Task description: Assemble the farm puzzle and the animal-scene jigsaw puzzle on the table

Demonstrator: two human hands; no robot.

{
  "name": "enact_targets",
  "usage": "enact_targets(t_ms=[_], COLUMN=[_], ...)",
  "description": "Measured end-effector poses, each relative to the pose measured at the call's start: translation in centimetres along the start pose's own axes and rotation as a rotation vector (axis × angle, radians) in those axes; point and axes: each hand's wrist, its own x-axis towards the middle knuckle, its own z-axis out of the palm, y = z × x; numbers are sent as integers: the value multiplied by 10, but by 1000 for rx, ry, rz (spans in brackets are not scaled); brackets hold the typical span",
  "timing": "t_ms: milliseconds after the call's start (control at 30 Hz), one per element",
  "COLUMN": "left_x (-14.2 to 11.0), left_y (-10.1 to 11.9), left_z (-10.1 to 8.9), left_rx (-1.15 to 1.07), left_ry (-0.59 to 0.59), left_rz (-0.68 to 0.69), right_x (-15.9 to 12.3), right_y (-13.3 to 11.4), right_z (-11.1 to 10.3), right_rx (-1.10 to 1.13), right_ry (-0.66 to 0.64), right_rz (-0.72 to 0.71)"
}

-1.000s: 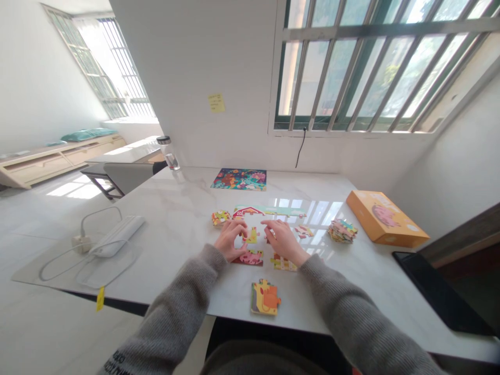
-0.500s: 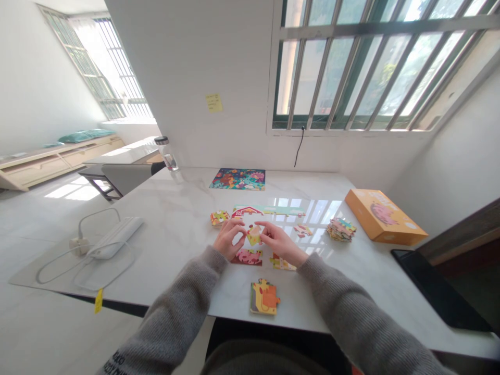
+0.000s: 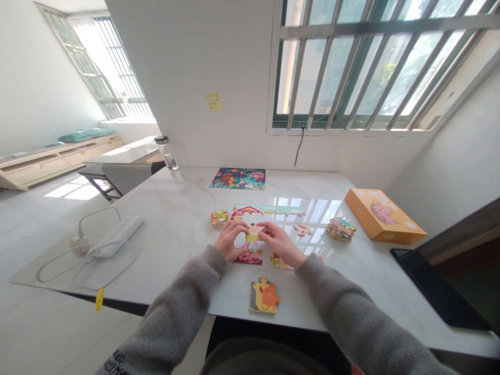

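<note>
A yellow and cream puzzle piece (image 3: 254,233) is pinched between my left hand (image 3: 232,239) and my right hand (image 3: 278,240), one at each side. Just below it lies a pink and dark red joined section (image 3: 250,256) of the puzzle. Past my fingers runs a strip of joined pieces with a red barn (image 3: 247,210) and green-blue scenery. Another colourful piece (image 3: 280,261) shows partly under my right wrist. A small stack of pieces (image 3: 219,217) sits beyond my left hand, and a lone piece (image 3: 302,230) lies right of my right hand.
Nearest me is a stack with an orange piece (image 3: 265,296). A taller stack of pieces (image 3: 341,228) stands right, by an orange box (image 3: 385,216). A picture sheet (image 3: 238,178) lies at the back. Left are a power strip (image 3: 116,238) with its cable and a bottle (image 3: 167,153).
The puzzle piece between my hands has turned from tilted to nearly square with the table edge. My fingers have shifted slightly along with it.
</note>
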Motion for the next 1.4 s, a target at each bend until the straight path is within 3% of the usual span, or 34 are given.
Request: enact_targets(t_ms=[300, 433, 600, 700, 900, 1067, 1200, 1400], left_x=[0, -1, -8, -15, -26, -32, -37, -41], left_y=[3, -1, -16, -27, -39, -47, -51, -51], left_z=[-6, -8, -23, -29, -27, -21, -20, -23], left_rx=[-96, -82, -10, 74, 161, 220, 246, 315], left_ry=[-35, -40, 211, 249, 182, 14, -122, -232], left_rz=[-56, -36, -69, -135, -194, -288, -340, -306], right_x=[-5, -4, -2, 2, 18, 27, 29, 29], right_y=[-3, 1, 6, 7, -3, -10, -6, 0], right_z=[-14, -17, -17, -12, 15, 37, 43, 48], right_rx=[-423, -537, -614, -656, -742, -833, -880, -948], right_ry=[-69, -57, -29, -46, -113, -146, -151, -161], right_rz=[-451, -475, -431, -400, -418, -399, -386, -390])
